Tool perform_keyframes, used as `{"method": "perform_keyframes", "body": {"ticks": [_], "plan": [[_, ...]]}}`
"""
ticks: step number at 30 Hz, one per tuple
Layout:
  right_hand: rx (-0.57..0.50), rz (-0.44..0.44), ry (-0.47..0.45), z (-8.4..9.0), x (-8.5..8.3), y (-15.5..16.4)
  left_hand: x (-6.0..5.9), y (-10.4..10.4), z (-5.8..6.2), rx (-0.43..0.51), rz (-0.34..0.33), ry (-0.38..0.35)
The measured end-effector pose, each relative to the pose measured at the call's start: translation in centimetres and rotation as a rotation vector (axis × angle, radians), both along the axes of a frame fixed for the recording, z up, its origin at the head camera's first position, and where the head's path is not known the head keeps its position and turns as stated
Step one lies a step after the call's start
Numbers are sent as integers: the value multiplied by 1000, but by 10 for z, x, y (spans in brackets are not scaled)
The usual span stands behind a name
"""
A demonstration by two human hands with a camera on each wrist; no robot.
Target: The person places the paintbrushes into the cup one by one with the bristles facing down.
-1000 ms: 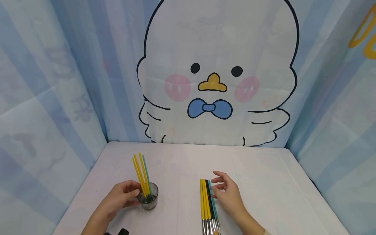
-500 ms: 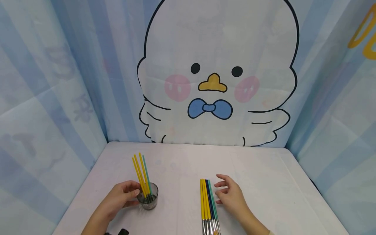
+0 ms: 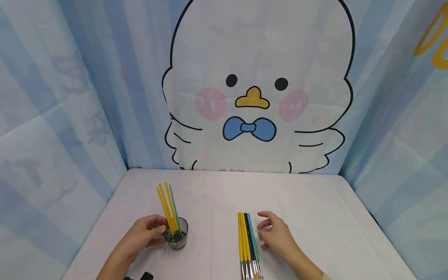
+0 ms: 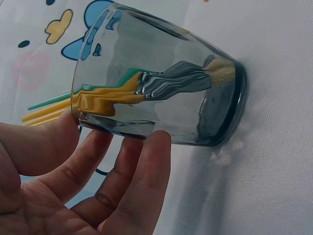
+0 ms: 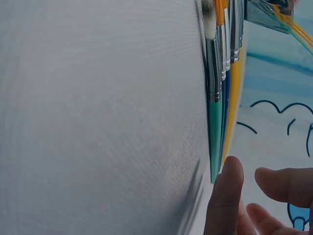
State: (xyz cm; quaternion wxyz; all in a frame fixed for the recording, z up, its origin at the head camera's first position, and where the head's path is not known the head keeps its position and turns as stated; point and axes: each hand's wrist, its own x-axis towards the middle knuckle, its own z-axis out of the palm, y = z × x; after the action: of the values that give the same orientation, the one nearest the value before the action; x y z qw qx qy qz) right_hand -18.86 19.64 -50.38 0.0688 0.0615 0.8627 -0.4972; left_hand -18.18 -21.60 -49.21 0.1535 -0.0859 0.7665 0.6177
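Note:
A small clear glass cup (image 3: 178,236) stands on the white table (image 3: 217,194) at the front left, with several yellow and teal paintbrushes (image 3: 167,204) leaning in it, handles up. My left hand (image 3: 157,227) grips the cup from the left; in the left wrist view the thumb and fingers (image 4: 144,166) wrap around the glass (image 4: 161,93). A row of yellow, dark blue and teal brushes (image 3: 247,245) lies flat at the front middle. My right hand (image 3: 269,229) rests just right of them, fingers loosely bent and holding nothing. The right wrist view shows its fingertips (image 5: 227,191) beside the teal brush (image 5: 214,127).
A cloth backdrop with a cartoon duck (image 3: 252,101) closes the back of the table, and blue striped curtains (image 3: 56,116) close both sides. A small dark object (image 3: 146,276) peeks in at the bottom edge near my left wrist.
My right hand has drawn back slightly to the right, off the handle tips of the lying brushes. The left hand and the cup have stayed put.

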Motion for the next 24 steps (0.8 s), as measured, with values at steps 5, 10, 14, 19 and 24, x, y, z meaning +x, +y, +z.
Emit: {"method": "perform_keyframes", "body": {"ticks": [5,10,14,19,24], "plan": [[47,23,-36,1,0,0,-1,0,-1,-1,4,-5],[74,40,-69,-2,-2,-1,-1,-1,-2,2,-1,-1],[97,72,-74,-5,-2,-1,-1,-2,-2,9,-19,2],[122,92,-75,-6,-2,-3,-1,-2,0,12,-27,2],[160,101,-77,-7,-4,-6,0,-3,1,16,-34,-3]]}}
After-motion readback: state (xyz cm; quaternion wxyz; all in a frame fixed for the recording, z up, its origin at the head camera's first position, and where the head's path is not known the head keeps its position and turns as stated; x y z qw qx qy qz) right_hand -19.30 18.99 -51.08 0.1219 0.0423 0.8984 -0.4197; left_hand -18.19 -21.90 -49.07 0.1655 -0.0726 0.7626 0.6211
